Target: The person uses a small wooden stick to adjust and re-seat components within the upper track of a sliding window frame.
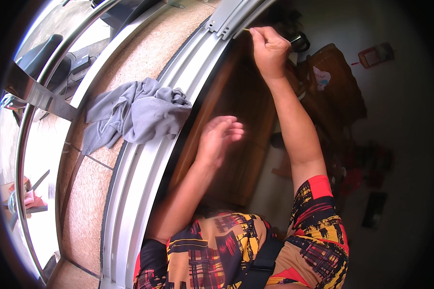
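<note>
My right hand (270,50) is raised at the top of the view, its fingers pinched round a thin pale stick (246,29). The stick's short visible end points left, at the end of a sliding window's frame (222,21); I cannot tell whether they touch. Lower down, my left hand (219,137) hovers beside the white metal window track (152,159), holding nothing, its fingers loosely bent and apart. A crumpled grey cloth (152,111) lies across the track and the tiled sill, just left of that hand.
The pinkish tiled sill (87,207) runs along the track, with a curved metal rail (25,144) outside it. Brown wooden furniture (246,139) stands below my arms. Farther right, in shadow, are a wooden chair-like piece (335,77) and a red-edged dustpan-like thing (375,56).
</note>
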A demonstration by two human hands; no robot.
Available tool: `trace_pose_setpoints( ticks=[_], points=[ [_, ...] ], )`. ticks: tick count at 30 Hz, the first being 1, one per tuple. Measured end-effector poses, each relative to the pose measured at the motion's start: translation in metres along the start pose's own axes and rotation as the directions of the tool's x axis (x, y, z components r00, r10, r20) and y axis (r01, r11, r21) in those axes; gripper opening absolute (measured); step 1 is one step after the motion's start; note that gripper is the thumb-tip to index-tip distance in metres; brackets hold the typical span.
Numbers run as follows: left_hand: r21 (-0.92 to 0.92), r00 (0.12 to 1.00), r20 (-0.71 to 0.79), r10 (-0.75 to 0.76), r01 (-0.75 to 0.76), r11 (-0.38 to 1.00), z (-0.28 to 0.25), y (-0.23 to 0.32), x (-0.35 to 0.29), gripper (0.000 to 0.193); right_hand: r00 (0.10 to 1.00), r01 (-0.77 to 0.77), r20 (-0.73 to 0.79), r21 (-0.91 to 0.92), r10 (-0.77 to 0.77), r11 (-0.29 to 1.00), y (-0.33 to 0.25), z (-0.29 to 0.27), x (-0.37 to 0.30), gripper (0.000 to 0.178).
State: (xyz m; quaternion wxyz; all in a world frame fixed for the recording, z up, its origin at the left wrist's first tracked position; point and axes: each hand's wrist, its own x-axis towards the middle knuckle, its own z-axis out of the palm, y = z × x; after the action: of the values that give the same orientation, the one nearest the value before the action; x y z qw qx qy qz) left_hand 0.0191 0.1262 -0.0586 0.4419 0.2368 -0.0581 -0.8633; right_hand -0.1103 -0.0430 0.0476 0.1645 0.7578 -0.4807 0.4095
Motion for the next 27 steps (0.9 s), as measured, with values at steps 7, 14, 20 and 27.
trace_pose_setpoints(
  ticks=[7, 14, 20, 27],
  points=[
    [-0.006, 1.0, -0.009, -0.006, 0.006, 1.0, 0.003, 0.001, -0.003, 0.024, 0.978, 0.186, -0.071, -0.126, -0.195, 0.975, 0.002, 0.009, 0.011, 0.011],
    [-0.023, 1.0, 0.001, -0.004, 0.004, 1.0, 0.008, 0.001, -0.004, 0.024, 0.996, 0.088, 0.002, -0.119, -0.088, 0.989, 0.01, 0.021, -0.002, 0.017],
    [-0.015, 1.0, 0.014, 0.0, 0.0, 1.0, 0.002, 0.0, 0.0, 0.023, 0.993, -0.12, -0.001, 0.136, 0.121, 0.983, -0.024, 0.0, -0.007, 0.012],
    [0.005, 1.0, 0.016, 0.017, -0.017, 1.0, -0.003, -0.004, 0.006, 0.029, 0.872, -0.483, 0.219, 0.255, 0.437, 0.837, -0.055, -0.06, -0.088, 0.014]
  ],
)
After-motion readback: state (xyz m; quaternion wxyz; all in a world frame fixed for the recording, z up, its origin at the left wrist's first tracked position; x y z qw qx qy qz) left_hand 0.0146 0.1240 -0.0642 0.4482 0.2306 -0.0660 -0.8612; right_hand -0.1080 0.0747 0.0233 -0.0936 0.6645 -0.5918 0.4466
